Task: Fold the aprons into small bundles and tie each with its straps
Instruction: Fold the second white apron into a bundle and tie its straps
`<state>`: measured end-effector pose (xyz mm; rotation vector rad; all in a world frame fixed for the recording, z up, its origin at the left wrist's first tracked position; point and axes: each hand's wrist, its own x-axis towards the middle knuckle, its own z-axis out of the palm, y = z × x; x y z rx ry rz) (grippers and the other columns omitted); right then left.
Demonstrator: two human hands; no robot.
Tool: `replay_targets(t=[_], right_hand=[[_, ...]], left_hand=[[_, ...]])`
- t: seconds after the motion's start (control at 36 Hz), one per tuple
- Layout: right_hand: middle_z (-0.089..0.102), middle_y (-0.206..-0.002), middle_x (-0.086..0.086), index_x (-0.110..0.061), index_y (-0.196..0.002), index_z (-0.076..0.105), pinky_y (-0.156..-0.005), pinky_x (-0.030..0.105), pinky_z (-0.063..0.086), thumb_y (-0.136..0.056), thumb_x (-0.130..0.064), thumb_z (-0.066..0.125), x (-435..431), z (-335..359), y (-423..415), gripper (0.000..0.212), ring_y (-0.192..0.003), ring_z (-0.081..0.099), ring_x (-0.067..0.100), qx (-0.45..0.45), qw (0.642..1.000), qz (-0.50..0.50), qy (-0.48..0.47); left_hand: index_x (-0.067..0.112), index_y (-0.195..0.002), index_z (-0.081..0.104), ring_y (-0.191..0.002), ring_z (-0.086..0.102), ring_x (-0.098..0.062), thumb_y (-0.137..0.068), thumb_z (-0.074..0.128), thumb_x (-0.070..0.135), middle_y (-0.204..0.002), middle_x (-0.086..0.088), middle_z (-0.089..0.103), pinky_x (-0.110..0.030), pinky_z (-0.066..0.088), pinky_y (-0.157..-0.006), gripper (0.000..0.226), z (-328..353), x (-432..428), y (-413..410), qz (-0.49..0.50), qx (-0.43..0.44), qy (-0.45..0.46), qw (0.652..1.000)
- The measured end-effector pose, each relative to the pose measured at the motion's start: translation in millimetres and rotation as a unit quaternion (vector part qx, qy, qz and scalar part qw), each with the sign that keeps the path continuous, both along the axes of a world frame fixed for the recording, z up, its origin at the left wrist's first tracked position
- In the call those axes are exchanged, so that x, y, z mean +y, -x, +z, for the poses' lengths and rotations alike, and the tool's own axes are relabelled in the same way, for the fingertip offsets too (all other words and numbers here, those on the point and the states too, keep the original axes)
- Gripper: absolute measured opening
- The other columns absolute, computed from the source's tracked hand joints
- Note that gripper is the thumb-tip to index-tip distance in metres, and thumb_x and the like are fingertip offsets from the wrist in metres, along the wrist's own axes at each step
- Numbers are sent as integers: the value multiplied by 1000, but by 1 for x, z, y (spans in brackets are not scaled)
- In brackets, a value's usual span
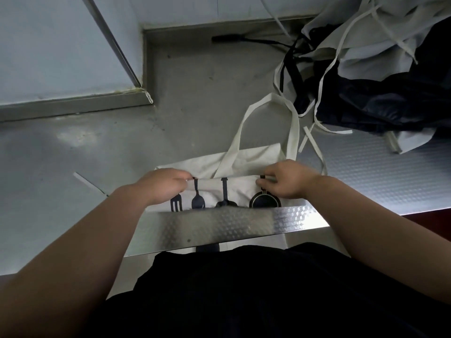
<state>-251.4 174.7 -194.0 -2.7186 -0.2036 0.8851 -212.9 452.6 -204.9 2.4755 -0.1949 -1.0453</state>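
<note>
- Right now, two hands are pinching the same cream apron point(246, 164) on a shiny metal tabletop point(97, 152).
- The left hand point(163, 182) is squeezing the folded edge of the apron on its left side, fingers closed on the cloth.
- The right hand point(285, 179) is squeezing the same folded edge on the right side, fingers closed on the cloth too.
- The hands are sitting well apart, one at each end of the fold.
- The apron is lying near the front edge of the tabletop, close to the person's body.
- Dark pictures of a fork point(176, 203), a spoon point(197, 200) and a round pot point(264, 202) are showing on the cloth below the fold.
- The apron's neck loop point(268, 101) is sticking out behind it, lying flat on the tabletop.
- A messy pile of more aprons point(380, 76), some light and some dark, is sitting at the back right, with thin straps point(319, 132) trailing out toward the apron being folded.
- A black stick-shaped thing point(227, 38) is lying at the back by the wall; what it is cannot be told.
</note>
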Motion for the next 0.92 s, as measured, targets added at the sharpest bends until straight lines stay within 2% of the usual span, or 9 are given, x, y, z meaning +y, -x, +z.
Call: replay_targets(t=[0.08, 0.14, 0.19, 0.31, 0.36, 0.44, 0.61, 0.78, 0.92], right_hand=[[62, -118, 0, -32, -127, 54, -84, 29, 43, -94, -45, 45, -1, -4, 2, 36, -110, 55, 24, -15, 999, 0, 37], [58, -124, 2, -30, -127, 50, -93, 34, 40, -94, -43, 45, 0, -8, 3, 36, -113, 53, 26, -45, 995, 17, 82], [47, -137, 2, -30, -136, 41, -105, 37, 29, -94, -40, 46, 2, -13, 6, 44, -127, 42, 25, -69, 992, 24, 98], [21, -153, 6, -29, -149, 14, -114, 43, 16, -87, -30, 55, 11, -13, 4, 74, -141, 19, 26, -70, 995, -10, 71], [14, -155, 8, -29, -149, 12, -115, 43, 15, -82, -26, 59, 14, -11, 1, 81, -143, 13, 26, -67, 995, -23, 65], [8, -156, 8, -31, -148, 15, -115, 44, 15, -78, -30, 63, 15, -6, -4, 85, -143, 13, 29, -83, 994, -47, 59], [-5, -157, 12, -28, -147, 15, -113, 47, 20, -85, -43, 56, 8, -2, -23, 76, -142, 9, 35, -111, 983, -139, 43], [12, -156, 6, -23, -148, 21, -109, 45, 31, -94, -32, 46, 18, -1, -49, 61, -135, 28, 37, -64, 980, -186, 7], [12, -156, 8, -24, -147, 24, -106, 44, 35, -94, -23, 43, 19, -5, -60, 56, -134, 32, 36, -30, 979, -199, 20]], left_hand=[[37, -136, 36, -111, 53, -26, -93, 40, 27, -118, -3, 61, -29, 34, -81, 45, 5, -3, 0, -118, -115, -122, 979], [40, -146, 13, -115, 52, -27, -92, 39, 30, -121, -6, 61, -32, 31, -91, 60, 2, -2, 2, -159, -145, -181, 960], [37, -147, 7, -113, 52, -25, -90, 40, 32, -113, -4, 64, -34, 29, -95, 66, -3, -1, 5, -177, -165, -203, 949], [34, -148, 4, -126, 40, -23, -83, 51, 35, -136, -2, 42, -35, 33, -96, 80, -5, -5, 9, -176, -181, -190, 949], [37, -149, 3, -132, 29, -22, -77, 60, 35, -143, 0, 28, -34, 32, -101, 92, -5, -3, 7, -147, -188, -159, 958], [42, -148, 4, -131, 24, -20, -71, 67, 35, -140, 1, 24, -35, 24, -107, 100, -4, 4, 0, -122, -211, -117, 963], [43, -148, 9, -140, 11, -24, -82, 64, 35, -153, -5, 9, -38, 19, -114, 86, -5, 15, -19, 28, -155, -44, 986], [32, -149, 20, -138, 18, -27, -92, 52, 28, -153, -6, 17, -28, 17, -111, 66, -5, 13, -45, 24, -139, -70, 988], [35, -147, 27, -136, 20, -28, -91, 52, 27, -151, -3, 19, -33, 20, -110, 62, -8, 13, -62, -9, -149, -100, 984]])
